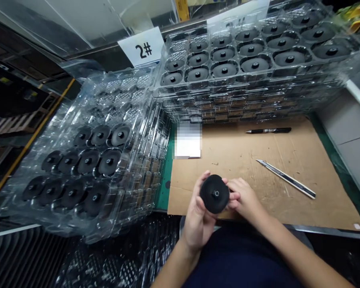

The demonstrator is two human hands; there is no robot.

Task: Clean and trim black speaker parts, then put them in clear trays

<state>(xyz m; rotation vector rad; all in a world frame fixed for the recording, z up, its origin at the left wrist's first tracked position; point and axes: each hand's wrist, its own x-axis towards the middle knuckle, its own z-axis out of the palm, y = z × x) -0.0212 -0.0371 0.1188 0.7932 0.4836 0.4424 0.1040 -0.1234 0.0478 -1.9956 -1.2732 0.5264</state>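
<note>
While I observe from the remote station, the black moulded disc [214, 194] is held over the near edge of the cardboard sheet [315, 212], lifted clear of it, with its central stud facing up. The left hand [198, 216] cradles the disc from beneath and around its left rim. The right hand [241, 196] is closed against the right rim, its fingers curled onto the disc's edge. Both hands are grasping; neither has released.

In my judgement, this rim hold is sound practice: it leaves the stud and the disc's upper face exposed for inspection and free of fingers. Keeping the disc over the cardboard, well apart from the utility knife [286, 179], would be prudent.

The knife lies on the sheet to the right of the hands, and a black pen [268, 130] lies near the sheet's far edge. A white pad [188, 142], blurred, sits at the sheet's far-left corner. Left of the sheet, a clear plastic tray [151, 140] holds rows of similar discs. Beyond the sheet stands a stack of loaded trays [252, 96], with a "2#" card [141, 47] at its left end.
</note>
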